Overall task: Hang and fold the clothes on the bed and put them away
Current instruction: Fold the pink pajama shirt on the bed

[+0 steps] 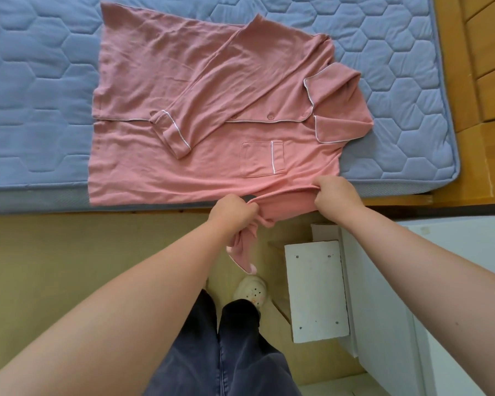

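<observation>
Mattress (26,81) at the far left, blue and quilted, wide under everything. Next along, pink shirt (155,161), front up and flat on the mattress, hem to the left, collar (337,104) to the right. Long axis straight across the view, then, parallel to the bed's near edge. Far sleeve (212,81) already folded over the chest, cuff down near the middle, just left of the pocket (262,158). Tidy enough.

Now the action, at the near edge. Left hand (232,212) closed round the near sleeve (283,207), fingers curled tight in the cloth, partway down its length. Below that fist, loose cuff end (242,252) dangling off the bed towards the floor. Further right, right hand (336,195) pinching the same sleeve up by the shoulder, knuckles on top, just below the pocket. Both hands full of fabric, sleeve drawn between them along the bed edge.

Key relation: body of the shirt straight ahead of both grips, away from the person. Looks like a fold inward coming, sleeve over onto the chest to match the other one. Right hand nearer the pivot at the shoulder, left hand with the longer swing and the trailing cuff to bring along. Risk, by the look of it: cuff bunching underneath.

Off to the right, white cabinet (315,290) on the floor, wooden bed frame (455,90) beyond the mattress.
</observation>
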A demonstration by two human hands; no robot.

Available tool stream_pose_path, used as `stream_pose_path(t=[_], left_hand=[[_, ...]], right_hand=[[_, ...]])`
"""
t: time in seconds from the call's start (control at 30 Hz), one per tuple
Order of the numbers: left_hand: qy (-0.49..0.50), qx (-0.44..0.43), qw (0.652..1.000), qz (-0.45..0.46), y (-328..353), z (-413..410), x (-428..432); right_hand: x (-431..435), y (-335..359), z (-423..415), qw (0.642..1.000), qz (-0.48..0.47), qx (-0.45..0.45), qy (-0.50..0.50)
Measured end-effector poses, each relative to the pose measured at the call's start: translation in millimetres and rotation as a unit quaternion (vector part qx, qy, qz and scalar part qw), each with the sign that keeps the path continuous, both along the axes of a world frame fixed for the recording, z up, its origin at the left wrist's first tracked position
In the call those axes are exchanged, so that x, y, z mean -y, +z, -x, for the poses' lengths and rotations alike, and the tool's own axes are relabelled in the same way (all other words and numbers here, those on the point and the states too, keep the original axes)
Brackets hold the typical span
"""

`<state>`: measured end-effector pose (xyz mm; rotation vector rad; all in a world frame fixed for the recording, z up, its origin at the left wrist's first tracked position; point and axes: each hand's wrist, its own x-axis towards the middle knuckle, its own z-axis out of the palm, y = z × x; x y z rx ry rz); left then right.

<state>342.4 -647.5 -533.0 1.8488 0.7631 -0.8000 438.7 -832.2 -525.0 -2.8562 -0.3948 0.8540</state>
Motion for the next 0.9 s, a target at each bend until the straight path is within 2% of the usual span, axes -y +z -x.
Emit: stream_pose_path(t=[0.07, 0.2, 0.3, 0.4, 0.5, 0.57, 0.63, 0.7, 0.73, 0.77, 0.83, 0.9], left_hand=[[0.025, -0.010, 0.997, 0.072, 8, -6, -5], [-0.002, 0.006, 0.995, 0.096, 18, -19, -17], [-0.053, 0.012, 0.992, 0.111, 21, -23, -29], [-0.107, 0.016, 0.990, 0.091, 16, -22, -46], [-0.176, -0.014, 0.984, -0.001, 8, -17, -58], [-0.184, -0.027, 0.981, -0.056, 6, -11, -64], [-0.168, -0.017, 0.982, -0.081, 2, -7, -69], [-0.116, -0.007, 0.993, -0.029, -1, -5, -72], [-0.097, -0.003, 0.995, 0.000, -1, -6, -72], [-0.091, 0.001, 0.996, 0.024, 0, -7, -71], [-0.098, 0.015, 0.993, 0.057, 7, -13, -67], [-0.117, 0.028, 0.989, 0.088, 14, -22, -64]], right_hand=[[-8, 0, -1, 0.999, -0.013, -0.038, 0.015], [-43, 6, 1, 0.978, -0.157, -0.131, 0.029], [-62, 2, -8, 0.965, -0.182, -0.187, 0.032], [-66, 1, -26, 0.968, -0.193, -0.148, -0.056], [-60, 9, -42, 0.967, -0.199, -0.037, -0.155], [-54, 16, -51, 0.972, -0.167, -0.005, -0.167], [-47, 14, -56, 0.992, -0.042, -0.029, -0.118], [-45, 12, -54, 0.989, 0.105, -0.099, -0.031], [-46, 11, -49, 0.982, 0.128, -0.136, 0.006], [-48, 7, -45, 0.981, 0.101, -0.161, 0.036], [-58, 0, -33, 0.985, -0.025, -0.147, 0.086], [-71, -7, -19, 0.973, -0.125, -0.149, 0.124]])
